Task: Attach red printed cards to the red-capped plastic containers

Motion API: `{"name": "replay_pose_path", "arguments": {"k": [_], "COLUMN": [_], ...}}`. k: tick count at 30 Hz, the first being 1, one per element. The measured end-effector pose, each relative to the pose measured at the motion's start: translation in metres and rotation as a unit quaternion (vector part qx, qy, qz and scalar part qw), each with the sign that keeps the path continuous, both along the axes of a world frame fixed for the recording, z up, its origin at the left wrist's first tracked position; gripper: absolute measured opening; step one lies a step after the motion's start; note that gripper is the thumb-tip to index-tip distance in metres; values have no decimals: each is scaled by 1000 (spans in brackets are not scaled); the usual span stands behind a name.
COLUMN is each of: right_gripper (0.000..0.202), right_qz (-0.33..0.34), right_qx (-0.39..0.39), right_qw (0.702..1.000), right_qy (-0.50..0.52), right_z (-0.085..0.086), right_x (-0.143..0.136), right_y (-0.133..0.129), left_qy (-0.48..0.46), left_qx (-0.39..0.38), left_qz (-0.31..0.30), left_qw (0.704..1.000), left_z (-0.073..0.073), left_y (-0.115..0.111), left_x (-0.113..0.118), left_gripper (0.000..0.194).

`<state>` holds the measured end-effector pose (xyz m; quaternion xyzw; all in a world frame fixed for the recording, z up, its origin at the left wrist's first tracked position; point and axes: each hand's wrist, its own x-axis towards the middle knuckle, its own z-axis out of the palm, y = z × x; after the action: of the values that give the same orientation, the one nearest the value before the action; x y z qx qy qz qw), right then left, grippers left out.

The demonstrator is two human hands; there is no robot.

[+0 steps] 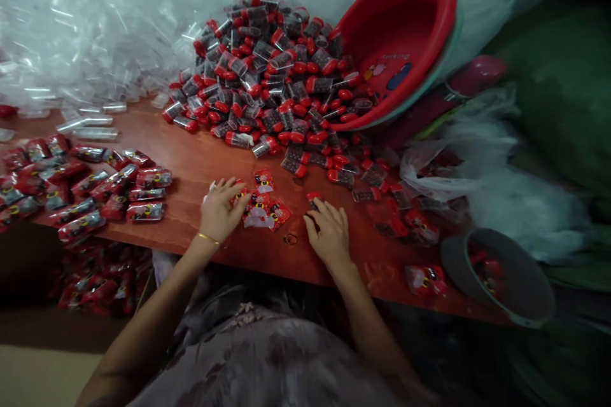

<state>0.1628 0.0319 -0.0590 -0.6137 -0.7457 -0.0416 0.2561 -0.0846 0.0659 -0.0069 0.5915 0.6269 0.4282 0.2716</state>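
- Your left hand (222, 208), at the frame's centre, spreads its fingers loosely over the red cards (261, 202), hiding some; whether it grips one, I cannot tell.
- Your right hand (328, 232), right of centre, curls its fingers beside a red piece (313, 196), partly covered and blurred; I cannot tell if it is held.
- Upper centre, heaped tubes (267, 86) bury one another before the basin (420, 6).
- Wrapped packs (146, 211) on the bench (191, 156) are cut off at left.
- Lower right, the bucket's (527, 286) contents are dim.
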Motion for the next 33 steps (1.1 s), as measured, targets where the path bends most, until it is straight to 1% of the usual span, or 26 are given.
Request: {"name": "replay_pose_path", "arguments": {"k": [1, 2, 3, 5, 7, 10, 12, 15, 18, 20, 21, 23, 25, 27, 29, 31, 33], "right_gripper": [22, 22, 21, 21, 21, 20, 19, 19, 20, 20, 21, 21, 20, 19, 18, 18, 19], "right_qz": [2, 4, 5, 5, 5, 1, 1, 0, -2, -3, -2, -4, -3, -4, -5, 2, 14], "right_qx": [12, 24, 36, 53, 63, 70, 76, 83, 85, 77, 73, 70, 74, 81, 86, 87, 72], "right_qw": [1000, 1000, 999, 998, 997, 996, 995, 995, 995, 995, 995, 995, 994, 992, 991, 988, 979], "right_qy": [10, 18, 24, 33, 44, 62, 62, 52, 52, 60, 66, 77, 85, 92, 102, 131, 190], "right_z": [-1, -1, -3, -5, -7, -8, -7, -5, -5, -6, -7, -8, -9, -7, -2, 8, 20], "right_x": [1, 1, 1, 1, 1, 1, 1, 1, 1, 1, 2, 2, 3, 4, 2, -5, -17], "right_y": [-8, -15, -19, -22, -21, -19, -18, -19, -20, -19, -18, -17, -17, -19, -21, -22, -19], "left_qy": [93, 169, 226, 294, 320, 317, 305, 296, 309, 331, 344, 364, 369, 357, 330, 292, 247], "left_qx": [7, 7, 3, -14, -27, -24, -22, -19, -6, -17, -29, -54, -64, -66, -66, -61, -52], "left_qz": [-40, -74, -101, -134, -137, -114, -101, -68, -38, -53, -68, -95, -103, -94, -79, -69, -74], "left_qw": [995, 983, 969, 946, 937, 941, 947, 953, 950, 942, 936, 925, 921, 927, 938, 952, 965], "left_z": [-4, -7, -10, -15, -20, -27, -27, -21, -11, -9, -10, -14, -19, -21, -17, -9, 3], "left_y": [1, 3, 5, 7, 7, 4, 3, 11, 31, 46, 53, 63, 67, 67, 62, 53, 42], "left_x": [9, 16, 21, 26, 27, 27, 27, 28, 31, 34, 36, 38, 39, 39, 38, 38, 39], "left_gripper": [31, 32, 32, 27, 22, 21, 21, 26, 41, 47, 46, 36, 28, 26, 26, 27, 29]}}
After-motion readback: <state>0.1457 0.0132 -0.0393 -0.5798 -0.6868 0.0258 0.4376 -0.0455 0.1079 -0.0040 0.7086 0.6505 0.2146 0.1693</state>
